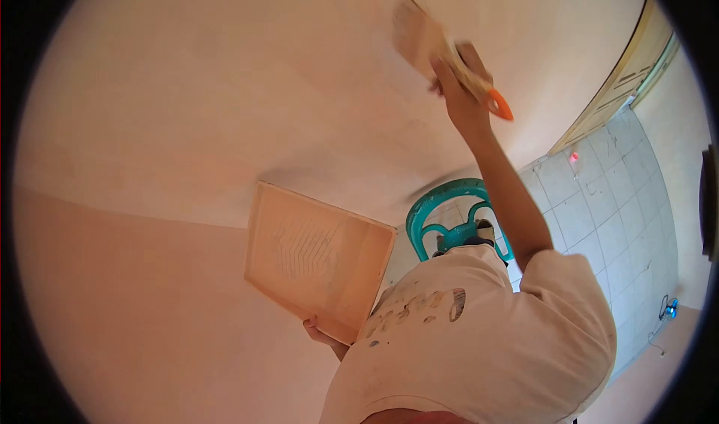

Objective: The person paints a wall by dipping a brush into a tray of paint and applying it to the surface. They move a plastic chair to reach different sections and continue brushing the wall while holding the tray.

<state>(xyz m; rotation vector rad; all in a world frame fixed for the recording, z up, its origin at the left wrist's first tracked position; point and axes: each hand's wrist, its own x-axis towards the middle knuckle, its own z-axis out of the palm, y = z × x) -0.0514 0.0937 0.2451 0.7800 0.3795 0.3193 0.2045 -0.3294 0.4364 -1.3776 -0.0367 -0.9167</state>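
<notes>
My right hand point(466, 80) is closed round the handle of a wide paintbrush point(423, 38), whose orange handle end sticks out below the fingers. The brush's bristles are blurred and lie at or close to the pale wall point(299, 87); contact is hard to tell. Lower down, my left hand point(323, 333) holds a paint tray point(322, 255) by its lower edge, with the fingers partly hidden under it. Ridges show on the tray's floor, and its inside is coated in a peach colour.
A green plastic chair point(449, 192) stands below, with a foot on it. Grey floor tiles point(599, 199) spread to the right, with a small pink object point(574, 157) and a blue item with a cord point(670, 309). A louvred door point(618, 80) is at the upper right.
</notes>
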